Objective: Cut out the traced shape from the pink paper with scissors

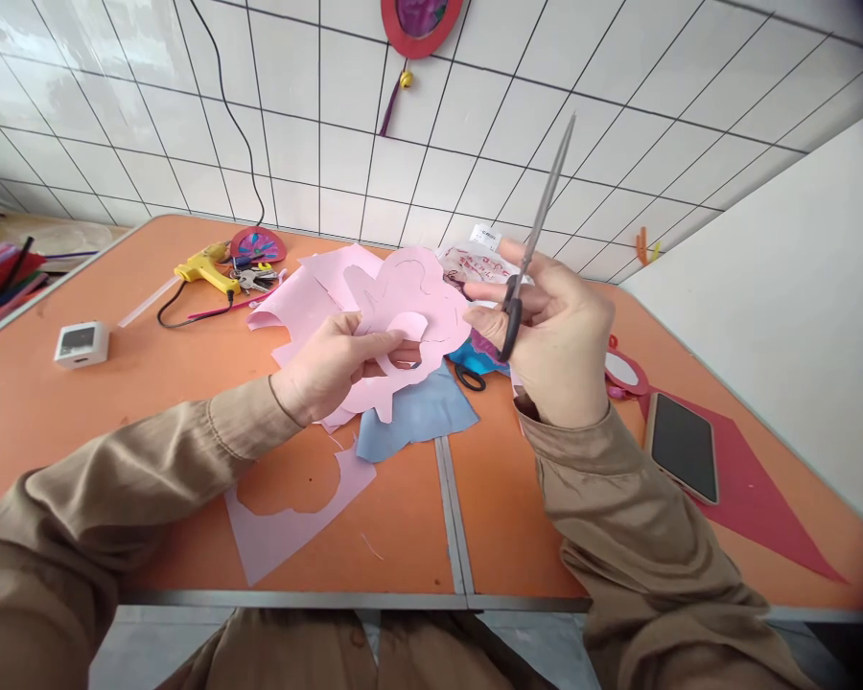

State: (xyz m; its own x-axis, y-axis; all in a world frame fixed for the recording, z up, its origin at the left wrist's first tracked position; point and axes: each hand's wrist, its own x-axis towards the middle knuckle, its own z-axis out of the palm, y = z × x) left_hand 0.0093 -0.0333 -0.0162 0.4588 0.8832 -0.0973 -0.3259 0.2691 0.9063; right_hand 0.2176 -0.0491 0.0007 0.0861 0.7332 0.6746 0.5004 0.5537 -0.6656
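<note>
Pink cut-out pieces [431, 278] with wavy edges and faint drawn lines are pinched between the thumb and fingers of my left hand [345, 359]. My right hand [561, 331] has its fingers around the black handle of a pair of scissors [539, 225], whose blades point up and away. The right thumb is near the right edge of the pink piece; whether it touches cannot be told. More pink sheets [298, 307] lie behind my left hand, and a blue piece [421, 417] lies below the pink ones.
A yellow glue gun [208, 268] with its cord and some keys [255, 278] are at the back left. A white box [81, 343] stands farther left. A pink offcut [280, 546] lies near the front edge. On the right, a phone [683, 448] rests on a red sheet [755, 489].
</note>
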